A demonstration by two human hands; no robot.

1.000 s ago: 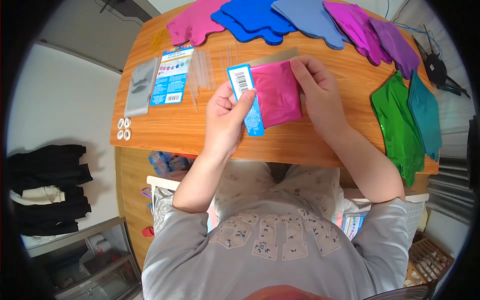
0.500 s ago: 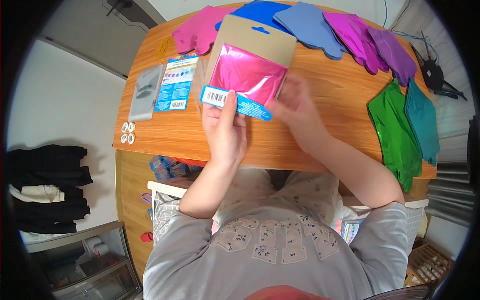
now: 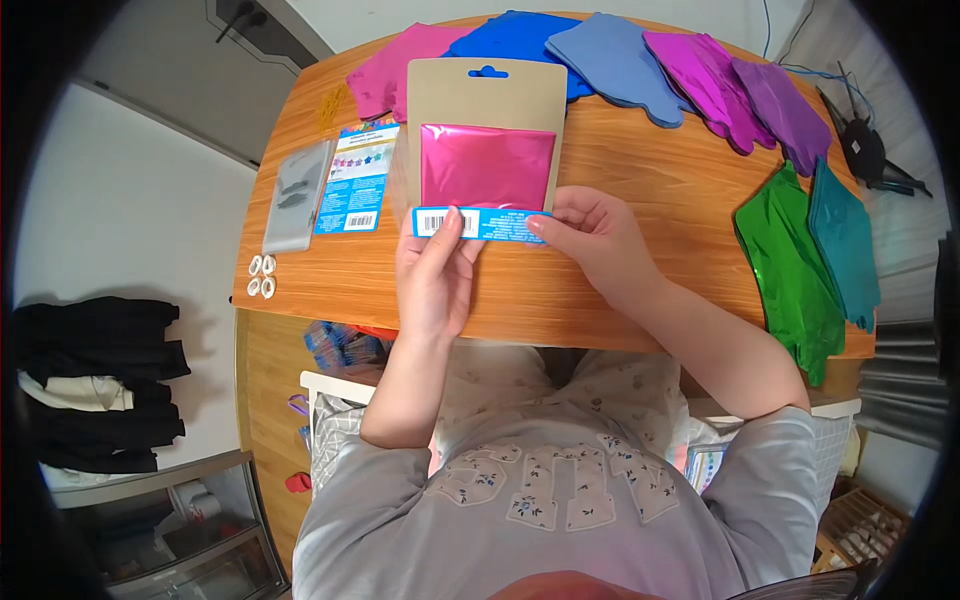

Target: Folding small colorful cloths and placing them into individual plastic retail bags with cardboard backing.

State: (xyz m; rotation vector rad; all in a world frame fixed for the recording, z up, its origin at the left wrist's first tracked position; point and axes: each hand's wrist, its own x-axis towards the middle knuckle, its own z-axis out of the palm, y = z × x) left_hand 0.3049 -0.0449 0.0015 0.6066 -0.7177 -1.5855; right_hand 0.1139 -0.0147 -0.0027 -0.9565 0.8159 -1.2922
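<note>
Upright over the table, between my two hands, is a tan cardboard hang card [image 3: 485, 98] with a slot at its top. A folded shiny pink foil [image 3: 488, 165] lies flat against its front. Along the bottom edge runs a blue printed strip [image 3: 492, 228] with a barcode. My left hand [image 3: 435, 280] grips the lower left of the card, thumb pressed on the strip and fingers behind. At the strip's right end, my right hand [image 3: 605, 240] pinches the card between thumb and fingers.
Flat foil shapes, including a pink one [image 3: 395, 70], a blue one [image 3: 515, 40] and a green one [image 3: 790, 265], line the far and right edges. On the left lie a clear plastic bag [image 3: 297, 200], a blue-and-white printed card [image 3: 353, 190] and several white rings [image 3: 262, 277].
The card has turned from a tilt to nearly straight and dropped slightly. My right hand, blurred beside the card before, now pinches its lower right corner.
</note>
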